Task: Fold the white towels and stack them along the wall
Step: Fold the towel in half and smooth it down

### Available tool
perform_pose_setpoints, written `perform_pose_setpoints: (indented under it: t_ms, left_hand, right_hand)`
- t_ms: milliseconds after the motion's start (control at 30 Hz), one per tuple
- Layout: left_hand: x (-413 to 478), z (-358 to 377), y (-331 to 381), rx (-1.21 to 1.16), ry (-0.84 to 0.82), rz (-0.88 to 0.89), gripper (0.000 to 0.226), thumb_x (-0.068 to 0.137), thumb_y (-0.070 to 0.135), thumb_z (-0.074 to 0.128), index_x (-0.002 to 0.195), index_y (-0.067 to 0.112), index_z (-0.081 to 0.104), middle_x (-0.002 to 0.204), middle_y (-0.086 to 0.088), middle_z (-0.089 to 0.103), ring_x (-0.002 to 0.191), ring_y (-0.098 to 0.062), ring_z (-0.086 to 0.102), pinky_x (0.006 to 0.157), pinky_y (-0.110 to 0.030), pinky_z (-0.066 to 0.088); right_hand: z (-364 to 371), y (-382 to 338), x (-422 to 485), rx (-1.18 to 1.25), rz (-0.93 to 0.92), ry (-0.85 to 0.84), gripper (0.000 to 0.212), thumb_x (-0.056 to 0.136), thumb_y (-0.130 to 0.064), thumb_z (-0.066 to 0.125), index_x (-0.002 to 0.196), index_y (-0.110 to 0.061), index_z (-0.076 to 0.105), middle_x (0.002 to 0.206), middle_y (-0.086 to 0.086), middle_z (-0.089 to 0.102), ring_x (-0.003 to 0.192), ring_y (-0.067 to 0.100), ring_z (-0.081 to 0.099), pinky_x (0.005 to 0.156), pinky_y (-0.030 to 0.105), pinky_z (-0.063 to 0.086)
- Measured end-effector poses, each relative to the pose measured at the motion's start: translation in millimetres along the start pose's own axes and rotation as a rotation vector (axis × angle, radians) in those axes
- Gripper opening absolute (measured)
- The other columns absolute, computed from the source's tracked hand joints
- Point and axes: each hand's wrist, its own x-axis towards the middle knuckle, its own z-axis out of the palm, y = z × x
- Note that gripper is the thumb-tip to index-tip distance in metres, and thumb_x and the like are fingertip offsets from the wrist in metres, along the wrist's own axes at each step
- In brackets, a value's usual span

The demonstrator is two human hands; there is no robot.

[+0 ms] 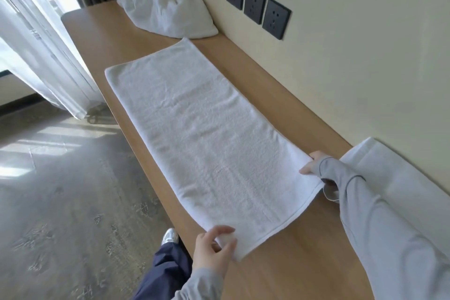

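Note:
A long white towel (194, 134) lies flat along the wooden counter (292, 263), its length running away from me. My left hand (214, 248) pinches the towel's near corner at the counter's front edge. My right hand (314, 163), half covered by a grey sleeve, grips the other near corner on the wall side. A folded white towel (389, 173) leans against the wall just behind my right arm. A crumpled heap of white towels (165, 2) sits at the far end of the counter against the wall.
Three dark wall sockets (258, 3) sit above the counter. Sheer curtains (36, 44) and a window are on the left beyond the counter's front edge. Below is grey floor (60, 202), with my leg and shoe (170, 236) beside the counter.

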Motion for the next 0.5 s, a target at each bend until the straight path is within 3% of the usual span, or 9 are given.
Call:
perform_pose_setpoints:
  t_ms: [67, 167, 267, 333, 400, 500]
  left_hand:
    - [-1, -8, 7, -0.08, -0.042, 0.017, 0.022, 0.074, 0.001, 0.073, 0.087, 0.018, 0.068, 0.089, -0.014, 0.047, 0.058, -0.016, 0.046, 0.057, -0.016, 0.041]
    - [-3, -27, 24, -0.254, -0.168, 0.03, 0.056, 0.051, -0.012, 0.083, 0.099, 0.011, 0.065, 0.083, -0.018, 0.061, 0.063, -0.017, 0.063, 0.058, -0.019, 0.051]
    - [0, -50, 35, -0.28, -0.236, 0.097, 0.069, 0.039, -0.012, 0.075, 0.104, 0.011, 0.063, 0.08, -0.013, 0.066, 0.069, -0.021, 0.064, 0.061, -0.024, 0.053]
    - [4, -64, 43, -0.262, -0.236, 0.156, 0.067, 0.041, -0.012, 0.069, 0.105, 0.009, 0.064, 0.082, -0.017, 0.064, 0.069, -0.022, 0.062, 0.061, -0.026, 0.053]
    - [11, -75, 54, -0.195, -0.163, 0.238, 0.055, 0.046, -0.012, 0.067, 0.096, 0.012, 0.07, 0.086, -0.02, 0.064, 0.067, -0.019, 0.06, 0.06, -0.023, 0.051]
    - [25, -88, 69, -0.059, 0.011, 0.406, 0.049, 0.068, -0.014, 0.067, 0.068, 0.034, 0.075, 0.076, -0.012, 0.066, 0.059, -0.014, 0.056, 0.056, -0.022, 0.047]
  right_hand:
    - [-6, 6, -2, 0.224, -0.11, 0.034, 0.067, 0.08, -0.01, 0.069, 0.138, -0.007, 0.035, 0.138, 0.018, 0.041, 0.123, 0.031, 0.044, 0.095, 0.033, 0.039]
    - [-18, 8, -7, 0.531, -0.297, 0.129, 0.066, 0.077, 0.003, 0.069, 0.134, -0.012, 0.04, 0.131, 0.021, 0.045, 0.121, 0.029, 0.044, 0.09, 0.032, 0.037]
    - [-32, -1, -9, 0.66, -0.433, 0.249, 0.038, 0.077, 0.005, 0.068, 0.111, -0.011, 0.059, 0.124, 0.005, 0.052, 0.125, 0.022, 0.044, 0.096, 0.026, 0.032]
    - [-41, -13, -12, 0.788, -0.44, 0.259, 0.019, 0.077, 0.002, 0.068, 0.088, -0.013, 0.065, 0.12, -0.002, 0.056, 0.119, 0.016, 0.049, 0.1, 0.024, 0.032]
    - [-48, -29, -17, 0.954, -0.473, 0.2, 0.014, 0.077, 0.0, 0.068, 0.075, -0.013, 0.065, 0.114, 0.0, 0.066, 0.108, 0.015, 0.059, 0.101, 0.027, 0.038]
    - [-57, -55, -22, 1.128, -0.531, 0.131, 0.011, 0.079, -0.002, 0.067, 0.075, -0.012, 0.065, 0.088, 0.002, 0.074, 0.089, 0.015, 0.067, 0.085, 0.022, 0.05]
